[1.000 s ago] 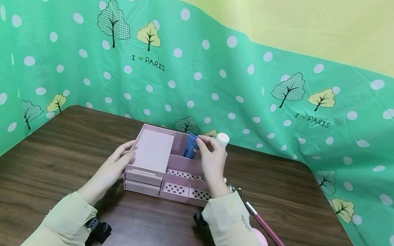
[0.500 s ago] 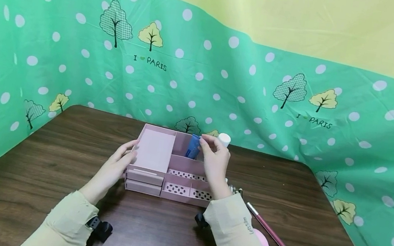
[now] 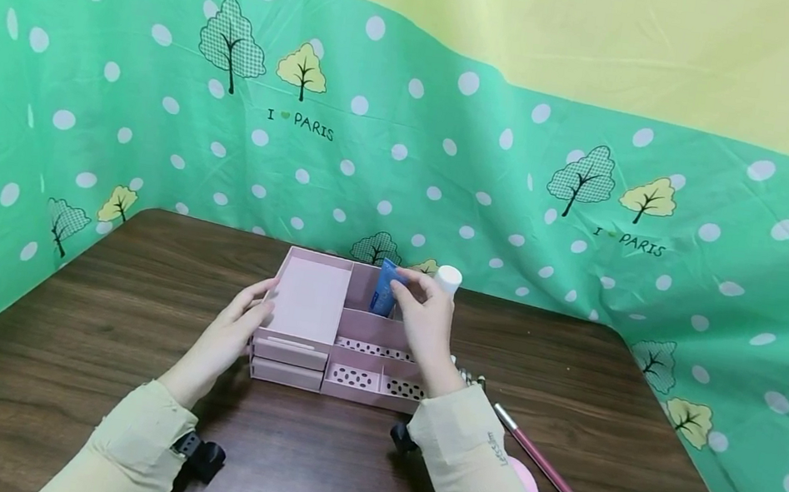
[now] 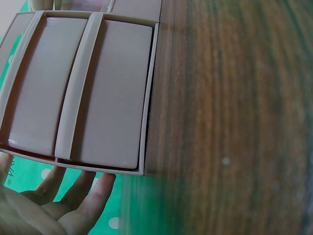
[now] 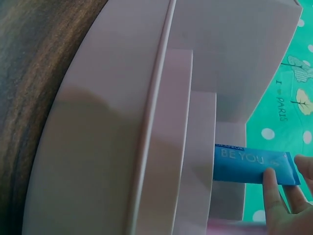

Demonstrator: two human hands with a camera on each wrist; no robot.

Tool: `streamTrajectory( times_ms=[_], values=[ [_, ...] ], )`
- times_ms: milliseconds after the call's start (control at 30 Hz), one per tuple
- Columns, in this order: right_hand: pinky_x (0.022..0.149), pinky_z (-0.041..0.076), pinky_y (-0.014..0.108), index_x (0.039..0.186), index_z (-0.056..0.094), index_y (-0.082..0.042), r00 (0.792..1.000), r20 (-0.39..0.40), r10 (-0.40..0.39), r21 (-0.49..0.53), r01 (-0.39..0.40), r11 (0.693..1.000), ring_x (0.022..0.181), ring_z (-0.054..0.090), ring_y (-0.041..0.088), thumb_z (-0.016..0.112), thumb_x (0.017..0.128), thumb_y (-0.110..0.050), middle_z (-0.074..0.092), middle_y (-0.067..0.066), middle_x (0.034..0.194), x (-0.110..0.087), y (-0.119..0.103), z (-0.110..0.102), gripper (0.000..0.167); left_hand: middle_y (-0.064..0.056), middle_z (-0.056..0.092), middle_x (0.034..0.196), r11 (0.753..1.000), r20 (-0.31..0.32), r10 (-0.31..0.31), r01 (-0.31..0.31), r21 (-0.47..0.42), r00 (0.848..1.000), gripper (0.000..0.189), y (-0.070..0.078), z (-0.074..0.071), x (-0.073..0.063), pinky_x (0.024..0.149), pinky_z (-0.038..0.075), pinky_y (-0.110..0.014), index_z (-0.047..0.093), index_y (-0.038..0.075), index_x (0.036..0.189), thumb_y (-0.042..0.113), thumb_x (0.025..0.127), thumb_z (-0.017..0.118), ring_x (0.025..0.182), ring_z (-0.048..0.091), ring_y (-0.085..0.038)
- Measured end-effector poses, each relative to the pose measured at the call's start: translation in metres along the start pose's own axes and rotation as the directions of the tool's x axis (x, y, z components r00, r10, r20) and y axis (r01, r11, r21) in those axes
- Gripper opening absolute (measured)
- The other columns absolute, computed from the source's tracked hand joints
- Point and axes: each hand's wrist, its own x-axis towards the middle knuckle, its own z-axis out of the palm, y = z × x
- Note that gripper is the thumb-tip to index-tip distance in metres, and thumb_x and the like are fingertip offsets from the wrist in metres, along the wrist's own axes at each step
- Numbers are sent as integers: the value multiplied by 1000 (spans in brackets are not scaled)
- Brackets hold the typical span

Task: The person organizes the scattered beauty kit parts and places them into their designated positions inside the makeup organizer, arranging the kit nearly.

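A pink desktop organizer (image 3: pixel 303 300) stands on the table, with two drawers at its front left and open compartments on its right. My left hand (image 3: pixel 240 321) rests against its left side, and in the left wrist view the fingers (image 4: pixel 93 198) touch that side beside the drawers (image 4: pixel 115 93). At the back compartment my right hand (image 3: pixel 427 322) pinches the upper end of a blue toothpaste tube (image 3: pixel 384 291). The right wrist view shows "BE YOU" on the tube (image 5: pixel 244 164), its lower end hidden behind a compartment wall.
A white-capped container (image 3: pixel 447 277) stands behind my right hand, mostly hidden. Right of the organizer lie a pink stick-like item (image 3: pixel 535 455) with a silver end and a pink rounded object (image 3: pixel 523 476), partly covered by my sleeve. A patterned curtain (image 3: pixel 452 162) hangs behind the table (image 3: pixel 89 321).
The toothpaste tube has risen slightly in my right hand over the last half second, with its top edge higher above the compartment. My left hand stays on the organizer's side.
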Motion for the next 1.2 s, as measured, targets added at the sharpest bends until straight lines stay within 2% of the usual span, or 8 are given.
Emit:
streamTrajectory(
  times_ms=[167,300,467,567,700,833,1033,1200],
  values=[
    [80,53,24,116,72,-8,1000,13,14,-3,-14,1000,98,66,22,69,92,-13,70,11,118,-4,-1,-5,25,-16,33,149,1000,-8,-4,4,15,1000,52,0,0,0,106,37,-60,27,26,156,37,106,39,134,38,-32],
    [85,54,29,116,72,-7,1000,13,5,11,-5,1000,102,67,24,70,92,-12,70,11,120,-6,-2,-8,25,-15,33,149,1000,-12,-5,5,19,1000,52,0,0,0,102,41,-52,28,27,156,38,106,39,132,40,-31],
    [93,53,36,116,72,-5,1000,21,-22,21,22,1000,108,67,27,69,92,-11,70,13,120,-9,-3,-14,26,-15,33,150,1000,-12,-1,1,19,1000,52,0,0,0,102,41,-53,28,27,156,38,106,39,133,39,-31],
    [97,52,41,118,71,-6,999,34,-9,22,8,1000,111,66,27,68,93,-12,70,13,119,-12,-3,-18,26,-15,32,151,1000,-13,0,0,22,1000,52,0,0,0,100,42,-50,28,27,156,39,106,39,133,40,-31],
    [98,51,42,120,70,-9,999,46,18,17,-19,1000,114,64,26,67,95,-14,70,12,120,-15,-1,-24,26,-14,34,150,1000,-18,-2,3,26,1000,52,-1,0,-1,91,45,-40,28,27,156,39,106,39,129,42,-30],
    [93,54,36,120,70,-7,998,49,26,27,-28,999,113,66,28,67,95,-14,69,13,123,-18,0,-27,27,-14,35,149,1000,-22,-1,2,27,1000,52,-1,0,-1,85,45,-34,29,27,155,39,106,39,127,43,-29],
    [84,53,20,118,71,-5,999,40,34,22,-35,999,103,69,24,68,94,-15,70,13,121,-21,1,-32,26,-13,34,150,999,-21,1,0,32,1000,52,-1,0,-1,87,44,-35,29,27,156,39,106,39,129,42,-29],
    [81,49,18,115,72,-6,999,28,34,6,-34,999,98,64,16,70,92,-13,71,14,117,-25,1,-35,24,-13,34,150,1000,-19,1,-1,28,1000,51,-1,0,-1,86,44,-34,29,28,156,39,106,39,128,42,-29]
  ],
)
